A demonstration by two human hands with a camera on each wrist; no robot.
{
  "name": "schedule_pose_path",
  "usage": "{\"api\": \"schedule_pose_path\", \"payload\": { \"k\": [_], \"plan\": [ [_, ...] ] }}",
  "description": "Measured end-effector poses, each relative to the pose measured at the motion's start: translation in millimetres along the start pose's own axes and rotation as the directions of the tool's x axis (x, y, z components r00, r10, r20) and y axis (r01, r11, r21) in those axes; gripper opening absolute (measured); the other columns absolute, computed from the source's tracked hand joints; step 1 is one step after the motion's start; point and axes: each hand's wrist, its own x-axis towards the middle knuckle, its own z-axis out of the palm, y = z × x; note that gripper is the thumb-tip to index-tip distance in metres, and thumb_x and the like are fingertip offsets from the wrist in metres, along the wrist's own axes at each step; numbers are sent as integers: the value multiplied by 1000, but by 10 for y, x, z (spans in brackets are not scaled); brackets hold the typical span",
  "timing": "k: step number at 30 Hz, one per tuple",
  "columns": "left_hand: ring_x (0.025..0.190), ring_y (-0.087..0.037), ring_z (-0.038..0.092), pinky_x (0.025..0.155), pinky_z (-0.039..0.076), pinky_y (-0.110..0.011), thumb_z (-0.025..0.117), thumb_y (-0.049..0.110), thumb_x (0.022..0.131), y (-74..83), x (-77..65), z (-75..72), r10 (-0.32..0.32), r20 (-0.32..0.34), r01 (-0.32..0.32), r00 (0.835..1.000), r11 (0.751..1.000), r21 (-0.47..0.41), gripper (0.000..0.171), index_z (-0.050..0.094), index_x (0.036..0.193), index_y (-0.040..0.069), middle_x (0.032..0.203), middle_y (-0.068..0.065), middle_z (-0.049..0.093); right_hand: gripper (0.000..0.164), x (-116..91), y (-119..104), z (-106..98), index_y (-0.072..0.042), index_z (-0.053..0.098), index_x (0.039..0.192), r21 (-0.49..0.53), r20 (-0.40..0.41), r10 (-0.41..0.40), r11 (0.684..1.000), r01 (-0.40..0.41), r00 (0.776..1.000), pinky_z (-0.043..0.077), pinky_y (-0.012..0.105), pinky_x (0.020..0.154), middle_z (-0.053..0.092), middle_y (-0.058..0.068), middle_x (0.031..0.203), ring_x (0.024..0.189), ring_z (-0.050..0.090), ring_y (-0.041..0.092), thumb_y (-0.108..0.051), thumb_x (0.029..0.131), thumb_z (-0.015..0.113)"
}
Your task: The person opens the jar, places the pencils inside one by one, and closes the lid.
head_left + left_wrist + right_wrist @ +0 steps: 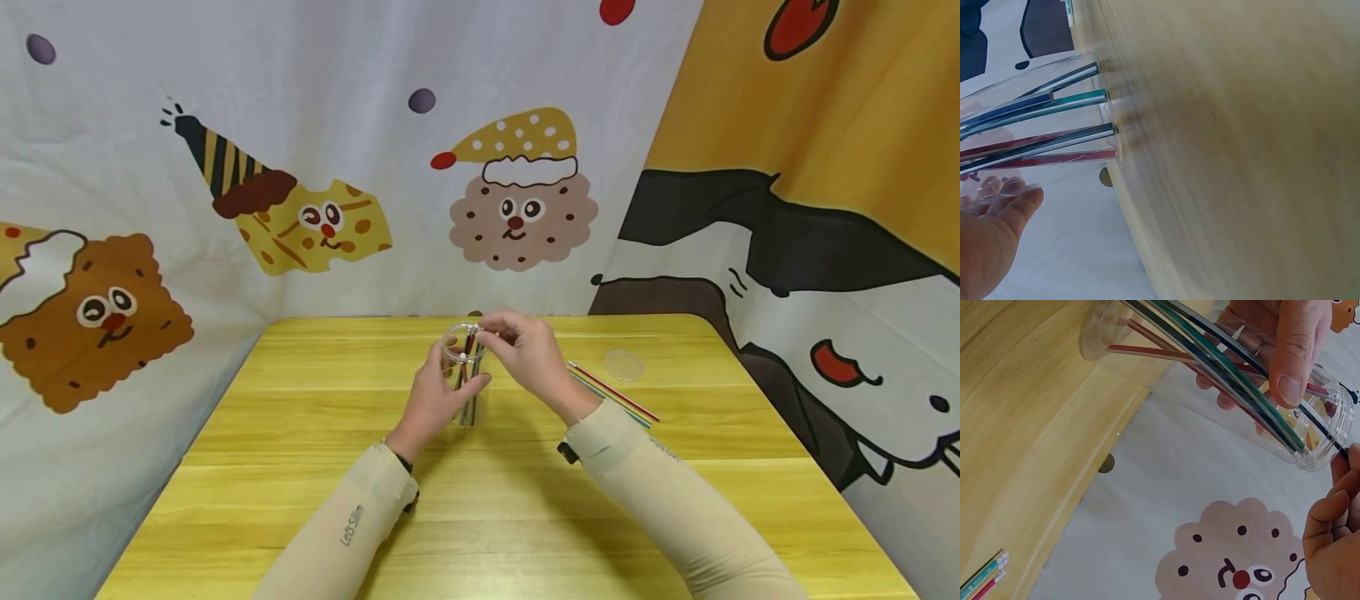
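Observation:
My left hand (pixel 437 392) holds a clear plastic jar (pixel 1210 403) round its side, with the thumb along the near wall. The jar stands upright on the table. Several pencils (pixel 1235 387) in red, green and dark colours lean inside it, their eraser ends toward the open mouth. At the rim, my right hand (pixel 525 346) pinches the upper end of a dark pencil (pixel 1329 435) between thumb and fingertips, the pencil's lower part inside the jar. In the left wrist view, the pencils' lower ends (pixel 1107 129) lie close to the jar's bottom.
Right of the jar, several loose pencils (pixel 615 396) in red, yellow and blue lie on the wooden table (pixel 480 517). A round clear lid (pixel 624 365) lies flat just behind them. A printed cloth (pixel 420 250) hangs behind the table.

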Motion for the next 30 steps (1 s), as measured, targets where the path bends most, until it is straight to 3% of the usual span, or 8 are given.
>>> {"api": "schedule_pose_path", "payload": {
  "k": [5, 10, 20, 26, 30],
  "plan": [
    [129, -25, 62, 117, 53, -52, 82, 46, 95, -5, -5, -2, 3, 2, -3, 1000, 1000, 4, 80, 41, 156, 14, 147, -8, 56, 15, -12, 9, 9, -8, 80, 112, -2, 10, 20, 1000, -20, 1000, 54, 22, 58, 82, 3, 94, 67, 64, 8, -19, 102, 75],
    [127, -25, 63, 117, 53, -52, 82, 46, 94, -8, -5, 1, -1, -1, 1, 1000, 1000, 6, 81, 41, 156, 14, 138, -7, 59, 15, -24, 20, 13, -9, 81, 110, -6, 21, 15, 1000, -15, 1000, 45, 22, 52, 80, 5, 88, 61, 55, 9, -20, 102, 75],
    [130, -26, 63, 117, 53, -52, 82, 45, 95, -2, -7, 6, 0, -1, 0, 1000, 1000, 2, 80, 41, 156, 13, 147, -7, 57, 15, -22, 26, 21, -8, 83, 108, -25, 54, 15, 1000, -13, 998, 39, 22, 50, 76, 6, 81, 58, 49, 10, -19, 103, 74],
    [132, -26, 62, 118, 52, -53, 81, 46, 96, -9, -5, 3, 12, 5, -12, 1000, 1000, -2, 84, 39, 159, 9, 151, -8, 55, 17, -7, 12, 8, -9, 82, 112, -73, 109, 29, 997, -21, 994, 43, 24, 53, 75, 2, 84, 64, 54, 11, -20, 105, 72],
    [129, -25, 63, 117, 52, -53, 80, 47, 96, -25, -3, -1, 15, 9, -15, 1000, 1000, -1, 86, 38, 159, 7, 140, -8, 60, 18, 15, 14, -4, -10, 82, 115, -131, 149, 16, 991, 3, 989, 46, 25, 55, 75, 0, 86, 67, 56, 10, -22, 105, 72]
  ]
}}
